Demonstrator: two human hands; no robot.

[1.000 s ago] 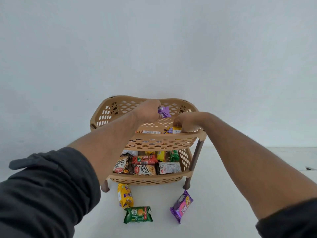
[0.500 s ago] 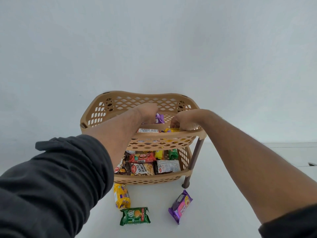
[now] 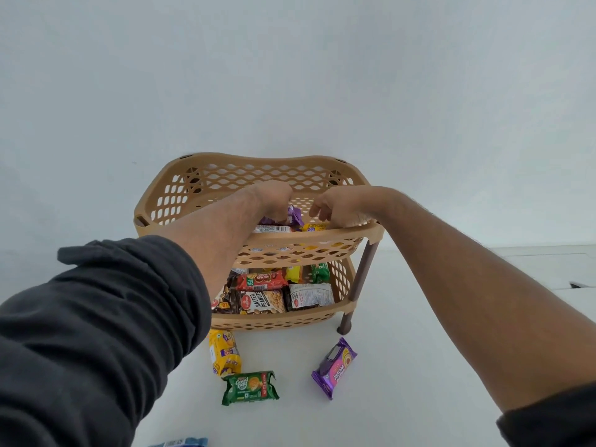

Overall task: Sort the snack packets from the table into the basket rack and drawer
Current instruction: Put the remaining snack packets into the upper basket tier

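- Left hand [image 3: 274,201]: lowered into the upper basket [image 3: 258,175] since a second ago, when raised above the rim; grip clamped on a small purple packet [image 3: 295,214], now down among the packets on the basket floor rather than held aloft. Release judged imminent, not yet shown.
- Upper basket contents, left to right: white-wrapped packet [image 3: 272,229] along the front wall, purple packet under the left fingers, yellow packet [image 3: 314,227] beside it.
- Right hand [image 3: 335,208]: resting on the front rim of the upper basket, shifted little over the last second; fingers curled loosely, grip closed on nothing visible, apparently steadying the rack.
- Lower basket [image 3: 274,321]: well filled, including a red biscuit packet [image 3: 261,280], a salted peanuts packet [image 3: 263,301], a white pouch [image 3: 311,295].
- Counter [image 3: 403,366], still to sort, left to right: yellow packet of biscuits [image 3: 224,353] just before the rack, green Good Day packet [image 3: 250,387] touching its near end, purple biscuit packet [image 3: 335,366] apart to the right; blue packet edge [image 3: 180,442] at the bottom border, type not legible.
- Drawer: not in view.
- Progress judged late; at least three counter packets remaining.
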